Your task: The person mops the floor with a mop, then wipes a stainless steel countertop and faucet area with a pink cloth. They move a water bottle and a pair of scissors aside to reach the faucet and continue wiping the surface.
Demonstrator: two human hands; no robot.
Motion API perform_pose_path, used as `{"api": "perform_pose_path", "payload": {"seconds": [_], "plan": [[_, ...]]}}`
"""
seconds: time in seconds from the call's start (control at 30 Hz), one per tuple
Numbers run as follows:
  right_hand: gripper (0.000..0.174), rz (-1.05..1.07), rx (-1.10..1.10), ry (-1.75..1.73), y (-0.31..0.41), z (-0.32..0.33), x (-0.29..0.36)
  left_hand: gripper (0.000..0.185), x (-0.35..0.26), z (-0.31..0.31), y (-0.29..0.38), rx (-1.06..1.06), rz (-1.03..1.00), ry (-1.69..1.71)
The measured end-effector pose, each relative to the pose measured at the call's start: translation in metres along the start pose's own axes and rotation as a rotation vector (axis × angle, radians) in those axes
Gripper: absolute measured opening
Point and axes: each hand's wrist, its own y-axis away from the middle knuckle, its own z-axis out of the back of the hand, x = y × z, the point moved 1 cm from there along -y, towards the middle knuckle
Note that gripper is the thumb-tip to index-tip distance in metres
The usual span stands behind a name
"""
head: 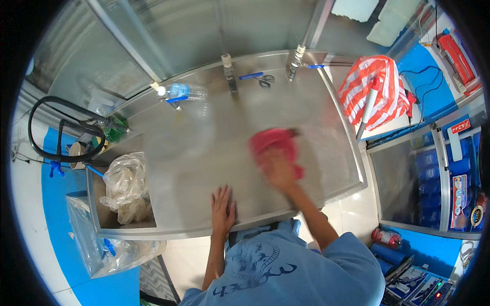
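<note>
My right hand presses on a pink-red cloth that lies on the stainless steel counter, right of its middle; hand and cloth are blurred. My left hand rests flat on the counter's front edge, with nothing in it and its fingers slightly apart. At the back of the counter lie scissors and a clear plastic bottle on its side. Metal taps with blue lever handles stand along the back edge, one of them the middle tap.
At the left, a sink basin holds clear plastic bags, with a black hose looped above. A red-and-white striped bag stands beyond the right rim. A glass-fronted cabinet with blue containers is at the far right.
</note>
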Motion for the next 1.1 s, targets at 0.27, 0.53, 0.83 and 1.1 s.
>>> {"api": "perform_pose_path", "payload": {"seconds": [0.27,0.53,0.83,1.1], "plan": [[0.043,0.153,0.03,-0.139,-0.047,0.034,-0.031,0.058,-0.004,-0.003,-0.016,0.0,0.025,-0.098],[0.055,-0.415,-0.304,0.379,-0.17,0.035,-0.18,0.052,0.011,0.0,0.021,-0.124,0.215,-0.146],[0.049,-0.053,-0.182,0.051,-0.124,0.02,-0.095,0.05,0.007,-0.001,0.019,-0.139,0.208,-0.194],[0.047,-0.04,-0.161,0.194,-0.224,0.0,-0.148,0.049,0.004,-0.002,0.016,-0.165,0.239,-0.225]]}}
